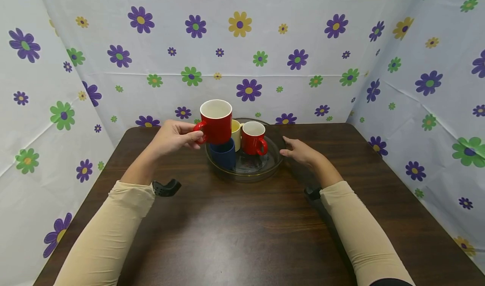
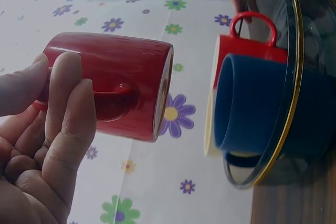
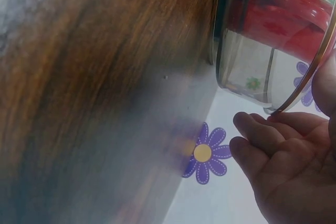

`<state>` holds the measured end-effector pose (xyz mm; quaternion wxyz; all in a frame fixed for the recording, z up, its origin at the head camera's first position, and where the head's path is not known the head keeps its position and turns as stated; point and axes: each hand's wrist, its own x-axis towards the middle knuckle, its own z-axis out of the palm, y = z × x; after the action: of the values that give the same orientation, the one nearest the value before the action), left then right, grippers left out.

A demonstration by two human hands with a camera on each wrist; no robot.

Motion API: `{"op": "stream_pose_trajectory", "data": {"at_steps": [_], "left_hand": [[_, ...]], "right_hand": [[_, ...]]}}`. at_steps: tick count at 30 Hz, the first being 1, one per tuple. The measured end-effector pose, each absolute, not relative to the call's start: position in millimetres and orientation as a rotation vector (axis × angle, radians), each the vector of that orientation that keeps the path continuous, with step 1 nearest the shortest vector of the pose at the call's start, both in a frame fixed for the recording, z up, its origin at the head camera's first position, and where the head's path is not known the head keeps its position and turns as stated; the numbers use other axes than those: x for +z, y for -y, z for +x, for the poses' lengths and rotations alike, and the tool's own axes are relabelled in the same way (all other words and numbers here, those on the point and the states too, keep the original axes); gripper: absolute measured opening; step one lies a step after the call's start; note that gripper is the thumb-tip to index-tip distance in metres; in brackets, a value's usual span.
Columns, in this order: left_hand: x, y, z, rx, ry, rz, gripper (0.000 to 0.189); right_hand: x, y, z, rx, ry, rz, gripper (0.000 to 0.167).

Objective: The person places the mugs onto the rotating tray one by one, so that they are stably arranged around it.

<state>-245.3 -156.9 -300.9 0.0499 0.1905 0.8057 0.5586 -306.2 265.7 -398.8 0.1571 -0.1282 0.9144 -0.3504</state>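
My left hand [image 1: 176, 135] pinches the handle of a red mug [image 1: 217, 128] with a white inside. The mug is held upright above the left side of a round glass dish [image 1: 248, 176] with a gold rim. Inside the dish stand a dark blue cup [image 1: 223, 154], a pale yellow mug [image 1: 236, 135] partly hidden behind others, and a second red mug [image 1: 251, 139]. At the dish's right edge is my right hand [image 1: 301, 152]. In the right wrist view its thumb [image 3: 324, 83] lies at the rim, and its relaxed fingers [image 3: 262, 136] are beside the outer wall.
The dish stands toward the back of a dark wooden table [image 1: 227, 227]. A white cloth with printed flowers [image 1: 242, 58] hangs close behind the table and along both sides. Wrist straps with black devices [image 1: 166, 188] sit at both cuffs.
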Motion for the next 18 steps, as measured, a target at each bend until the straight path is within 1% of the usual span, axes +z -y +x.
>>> {"op": "stream_pose_trajectory", "data": {"at_steps": [6,18], "left_hand": [[-306,142,-247,1.66,-2.433,0.638,0.03],[-311,109,-248,1.652,-2.352,0.641,0.028]], "right_hand": [[-400,-266,-305,-1.035,-2.597,-0.349,0.074],[-400,-267,-306,-1.03,-2.603,-0.374,0.074]]}}
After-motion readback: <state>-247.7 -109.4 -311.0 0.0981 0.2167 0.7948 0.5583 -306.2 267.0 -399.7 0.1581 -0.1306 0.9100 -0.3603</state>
